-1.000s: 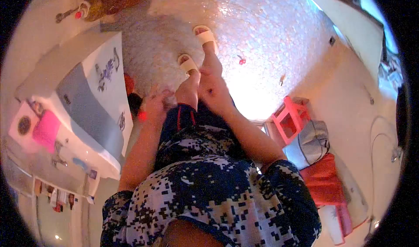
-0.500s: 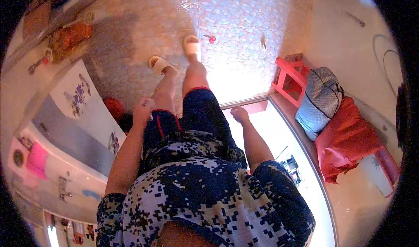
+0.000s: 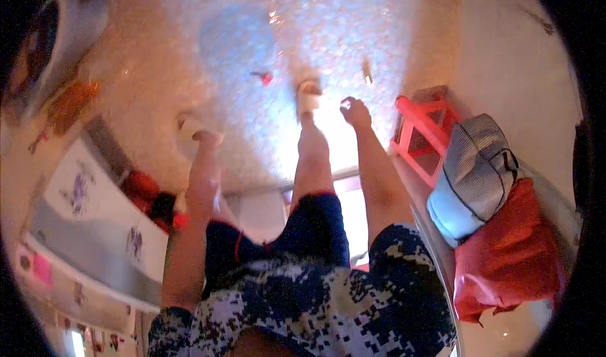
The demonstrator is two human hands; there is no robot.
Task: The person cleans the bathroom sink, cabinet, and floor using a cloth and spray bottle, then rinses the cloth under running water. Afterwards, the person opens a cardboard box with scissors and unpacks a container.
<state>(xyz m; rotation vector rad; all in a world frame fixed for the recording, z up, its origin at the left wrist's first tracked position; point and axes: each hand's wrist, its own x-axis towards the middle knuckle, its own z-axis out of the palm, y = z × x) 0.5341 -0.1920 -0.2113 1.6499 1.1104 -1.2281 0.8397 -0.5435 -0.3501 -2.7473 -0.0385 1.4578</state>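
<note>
My right hand (image 3: 357, 113) is stretched forward over the tiled floor, its fingers partly bent and apart, with nothing seen in them. Just beyond it lies a small pale, short stick-like thing (image 3: 368, 74), not touching the hand. Farther left on the floor is a small item with red handles (image 3: 266, 78), which looks like scissors. My left hand (image 3: 201, 196) is low beside my left leg, blurred against it, so its fingers cannot be made out. Light slippers are on my feet, the right slipper (image 3: 309, 99) nearest my right hand.
To the right stands a red plastic stool (image 3: 424, 127), beside a grey checked bag (image 3: 476, 174) and a red cloth or bag (image 3: 505, 256). A white cabinet with purple flowers (image 3: 104, 212) is at the left. A doorway edge (image 3: 435, 256) runs behind me.
My right hand has moved forward from beside my hip to over the floor, its fingers opening. My feet have spread apart, and my body has bent lower. My left arm has shifted slightly.
</note>
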